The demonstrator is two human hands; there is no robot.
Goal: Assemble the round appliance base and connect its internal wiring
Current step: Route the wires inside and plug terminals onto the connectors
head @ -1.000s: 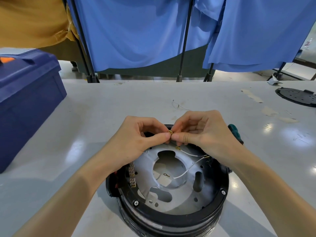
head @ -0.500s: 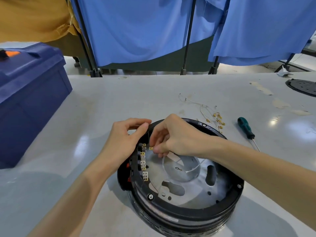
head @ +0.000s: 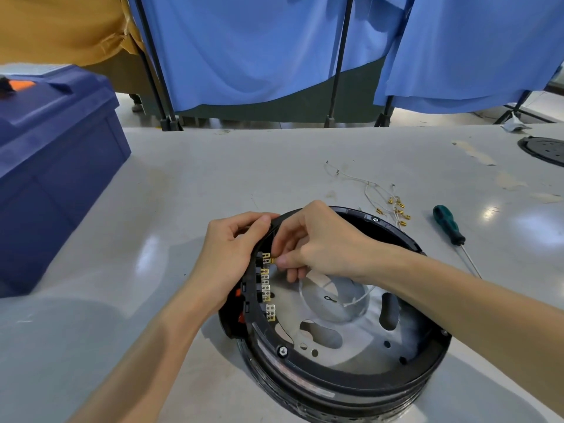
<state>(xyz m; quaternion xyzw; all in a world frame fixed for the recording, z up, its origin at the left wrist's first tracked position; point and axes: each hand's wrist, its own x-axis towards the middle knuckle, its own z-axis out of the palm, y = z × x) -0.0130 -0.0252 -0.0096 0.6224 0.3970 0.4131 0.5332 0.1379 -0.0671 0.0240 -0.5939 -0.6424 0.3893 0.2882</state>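
Observation:
The round black appliance base [head: 335,374] lies open side up on the table, with a silver metal plate [head: 351,340] inside. A row of brass terminals [head: 266,285] runs along its inner left wall. My left hand [head: 232,257] grips the left rim of the base, thumb over the edge. My right hand [head: 317,245] reaches inside and pinches a small brass connector [head: 273,260] at the topmost terminal. A thin white wire [head: 357,300] trails from under that hand across the plate's centre hole.
Loose white wires with brass connectors [head: 393,206] lie behind the base. A green-handled screwdriver [head: 448,224] lies to the right. A blue plastic box [head: 52,166] stands at the left. A black round part [head: 546,149] sits far right. Blue curtains hang beyond the table's far edge.
Both hands dropped from holding the connector above the base's far rim to its left wall. My left hand now grips the rim; my right brings the connector to the terminal row.

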